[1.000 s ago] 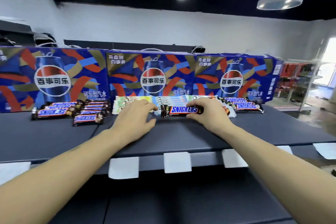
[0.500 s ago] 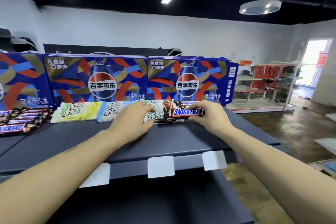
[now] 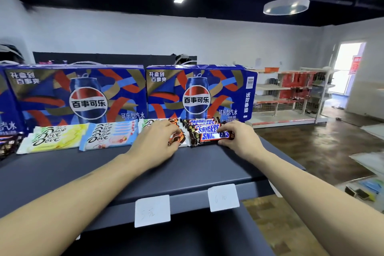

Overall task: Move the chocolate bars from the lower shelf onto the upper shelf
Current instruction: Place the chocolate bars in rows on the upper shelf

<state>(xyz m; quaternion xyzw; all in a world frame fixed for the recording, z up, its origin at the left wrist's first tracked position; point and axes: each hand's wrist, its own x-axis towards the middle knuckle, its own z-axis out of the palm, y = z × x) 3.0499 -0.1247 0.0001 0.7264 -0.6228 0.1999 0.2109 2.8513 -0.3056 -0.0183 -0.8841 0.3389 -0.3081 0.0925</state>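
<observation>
Head view, looking forward and down along a dark upper shelf (image 3: pixel 187 168), with everything below placed relative to the Pepsi cartons (image 3: pixel 87 93) that line its back.

Leftmost in front of the cartons, at the picture's edge, lies a dark cluster of bars, too cropped to read. Next come a stack of pale green Dove bars (image 3: pixel 52 139) and a stack of light blue Dove bars (image 3: pixel 108 136), side by side and just in front of the left carton. In front of the right carton the person's left hand (image 3: pixel 154 143) rests with loosely curved fingers on a white and orange Dove bar (image 3: pixel 176 138), pressing it flat. Just right of it sits a stack of Snickers bars (image 3: pixel 204 128), and the right hand (image 3: pixel 241 139) pinches the front Snickers bar (image 3: pixel 216 135) by its right end — thumb below, fingers curled over the wrapper. That bar touches the shelf and the stack behind it.

Judging from this, the bar is being set down near the shelf's right end. A careless release could nudge the smooth wrappers so the stack slides apart or a bar slips off that end. The left hand could also drag its bar out of line when lifted — the packs lie edge to edge. Two paper price tags (image 3: pixel 152 210) hang from the shelf's front lip; the lower shelf beneath shows no bars in view.
</observation>
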